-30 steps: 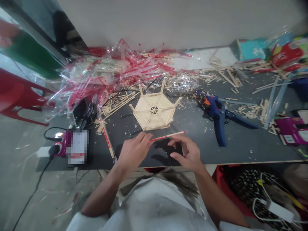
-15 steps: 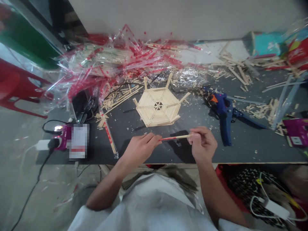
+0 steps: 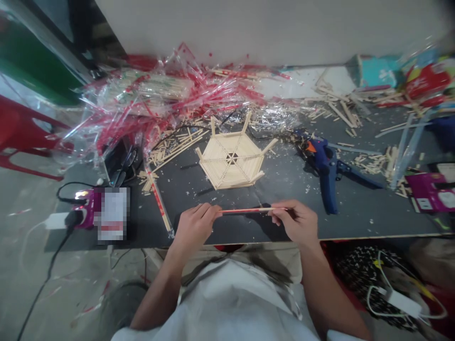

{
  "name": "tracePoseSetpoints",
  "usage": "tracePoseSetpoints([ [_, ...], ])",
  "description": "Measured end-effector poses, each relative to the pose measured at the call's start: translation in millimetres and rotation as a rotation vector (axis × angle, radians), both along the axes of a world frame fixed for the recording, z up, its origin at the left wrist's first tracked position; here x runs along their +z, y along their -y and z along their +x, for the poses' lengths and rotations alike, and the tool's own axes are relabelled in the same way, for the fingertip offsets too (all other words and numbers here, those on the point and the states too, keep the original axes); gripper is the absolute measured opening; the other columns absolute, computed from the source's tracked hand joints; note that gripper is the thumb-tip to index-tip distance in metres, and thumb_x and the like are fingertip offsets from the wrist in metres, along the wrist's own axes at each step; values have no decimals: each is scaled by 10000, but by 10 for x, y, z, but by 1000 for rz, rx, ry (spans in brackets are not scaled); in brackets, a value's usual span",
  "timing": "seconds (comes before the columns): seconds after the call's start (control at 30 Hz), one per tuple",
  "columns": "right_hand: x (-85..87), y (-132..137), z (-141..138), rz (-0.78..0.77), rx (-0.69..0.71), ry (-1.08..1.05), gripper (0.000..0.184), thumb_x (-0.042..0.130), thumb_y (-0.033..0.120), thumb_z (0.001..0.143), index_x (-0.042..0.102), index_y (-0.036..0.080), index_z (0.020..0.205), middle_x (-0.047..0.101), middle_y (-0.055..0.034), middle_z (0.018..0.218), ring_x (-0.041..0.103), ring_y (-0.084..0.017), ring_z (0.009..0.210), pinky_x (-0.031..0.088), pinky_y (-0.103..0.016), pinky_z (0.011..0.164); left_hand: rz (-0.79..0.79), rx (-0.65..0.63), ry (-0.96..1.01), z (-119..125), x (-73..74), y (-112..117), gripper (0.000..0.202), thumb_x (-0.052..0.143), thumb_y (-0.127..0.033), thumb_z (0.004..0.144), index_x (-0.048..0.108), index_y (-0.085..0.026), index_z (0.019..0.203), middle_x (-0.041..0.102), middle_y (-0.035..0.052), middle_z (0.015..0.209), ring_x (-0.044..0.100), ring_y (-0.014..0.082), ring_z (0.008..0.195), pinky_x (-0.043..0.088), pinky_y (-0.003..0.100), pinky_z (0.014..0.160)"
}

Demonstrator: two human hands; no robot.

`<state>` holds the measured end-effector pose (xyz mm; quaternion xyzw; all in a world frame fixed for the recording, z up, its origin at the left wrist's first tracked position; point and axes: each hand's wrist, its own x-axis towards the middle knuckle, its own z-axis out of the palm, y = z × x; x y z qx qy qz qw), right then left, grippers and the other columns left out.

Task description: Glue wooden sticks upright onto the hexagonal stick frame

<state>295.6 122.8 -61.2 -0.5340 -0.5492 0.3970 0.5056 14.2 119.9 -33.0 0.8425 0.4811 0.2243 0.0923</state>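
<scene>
My left hand [image 3: 194, 227] and my right hand [image 3: 296, 221] each pinch one end of a thin wrapped chopstick [image 3: 245, 210], red and tan, held level just above the near edge of the dark table [image 3: 355, 218]. Behind it on the table lies a hexagonal web made of wooden sticks [image 3: 231, 160], with several stick ends poking up at its corners. A blue glue gun [image 3: 325, 166] lies to the right of that piece, beyond my right hand.
A heap of clear and red wrappers [image 3: 159, 102] with stick bundles fills the back left. Loose stick offcuts [image 3: 337, 111] litter the back right. A wrapped stick [image 3: 159, 203] lies left of my hands, beside a purple device [image 3: 85, 213] with cables. Red chair [image 3: 21, 142] at far left.
Both hands moved slightly nearer and apart along the stick, which turned from tilted to level. My right hand went from open fingers to a pinch on its right end.
</scene>
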Motion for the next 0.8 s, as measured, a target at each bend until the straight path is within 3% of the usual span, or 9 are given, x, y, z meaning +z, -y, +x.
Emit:
tracePoseSetpoints([
  [0.23,66,-47,98,243,207,448,61,722,247,939,779,266,945,813,0,856,760,-146,696,610,-256,657,-24,-7,1,-28,16,57,244,458,-121,1056,639,-182,903,622,-17,720,595,109,643,428,224,611],
  [0.5,196,-47,1,435,284,706,128,622,167,996,709,226,923,775,5,804,688,-144,665,539,-290,637,29,-18,42,31,89,80,310,410,49,947,618,-180,928,606,-26,716,562,108,632,418,221,599],
  [0.63,252,-46,-26,429,319,822,156,610,117,989,690,201,884,755,-1,788,667,-151,677,479,-299,640,50,-6,34,48,91,84,313,418,66,919,612,-179,917,600,-30,704,549,113,623,409,231,594],
  [0.8,328,-77,-29,419,360,883,200,558,58,997,683,176,895,738,-1,788,640,-142,700,433,-300,672,82,51,32,105,-10,116,365,407,101,866,615,-186,950,655,-33,737,588,131,656,424,254,637],
])
